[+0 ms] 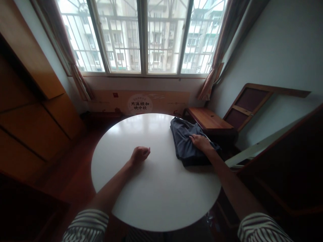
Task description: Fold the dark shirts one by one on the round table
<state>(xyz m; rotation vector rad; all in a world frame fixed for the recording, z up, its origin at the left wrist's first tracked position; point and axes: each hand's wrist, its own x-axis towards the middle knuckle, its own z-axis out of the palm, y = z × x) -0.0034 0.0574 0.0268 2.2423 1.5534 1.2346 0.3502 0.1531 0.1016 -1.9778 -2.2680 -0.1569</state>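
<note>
A dark blue-grey folded garment (185, 143) lies at the right side of the round white table (156, 198), its far right corner hanging near the edge; which kind of clothing it is I cannot tell. My right hand (201, 142) is on top of it, fingers bent and closed on the cloth, wrinkles running out from the fingertips. My left hand (140, 154) rests at the table's middle as a loose fist, thumb side toward the garment and apart from it. Nothing shows in that fist.
Beyond the table stand a low wooden bench (209, 117) and a leaning wooden panel (248, 101) at right. A long printed box (161, 101) sits under the barred window (143, 37). Wooden cabinets (32, 114) line the left, with reddish floor (73, 171) between.
</note>
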